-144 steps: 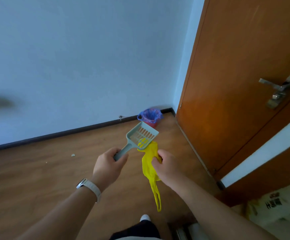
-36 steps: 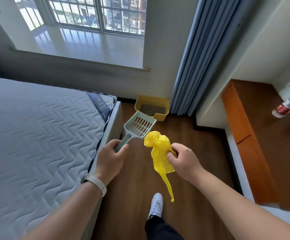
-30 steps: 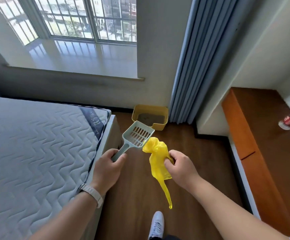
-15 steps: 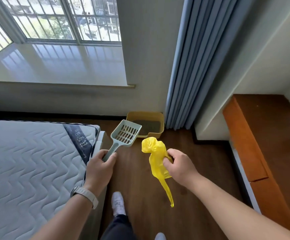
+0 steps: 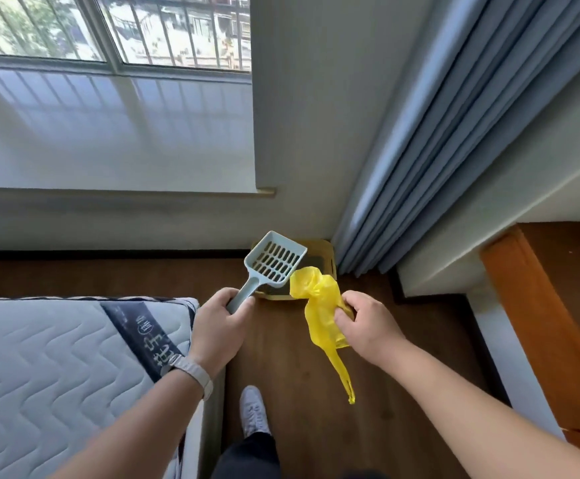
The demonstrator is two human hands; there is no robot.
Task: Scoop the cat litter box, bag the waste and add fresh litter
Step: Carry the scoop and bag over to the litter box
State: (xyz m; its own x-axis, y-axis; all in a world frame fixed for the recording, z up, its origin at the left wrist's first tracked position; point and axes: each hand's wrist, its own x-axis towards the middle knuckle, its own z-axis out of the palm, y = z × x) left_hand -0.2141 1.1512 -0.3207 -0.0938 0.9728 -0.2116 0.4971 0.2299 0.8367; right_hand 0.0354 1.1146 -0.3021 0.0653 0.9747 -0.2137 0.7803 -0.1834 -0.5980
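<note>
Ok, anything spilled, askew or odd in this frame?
Nothing stands out. The left hand grips an empty scoop, the right hand holds a crumpled yellow bag, and the litter box sits on the floor beside the curtain, partly hidden behind them. No spilled litter shows.

A home bedroom: mattress [image 5: 56, 357], curtain [image 5: 454, 133], window [image 5: 108, 29], wood floor [image 5: 298, 375].

Under the fingers of both hands we see a dark wooden floor [image 5: 281, 344]. Left of the fingers of our left hand [image 5: 219, 323] lies a quilted white mattress [image 5: 56, 375]. Beyond the fingertips rises a grey wall [image 5: 292, 133] with a barred window [image 5: 177, 29] and a sill [image 5: 108, 133] bright with daylight. Beyond the fingers of our right hand [image 5: 368, 330] hang blue-grey curtains [image 5: 454, 115], and further right is an orange wooden ledge [image 5: 541, 323].
</note>
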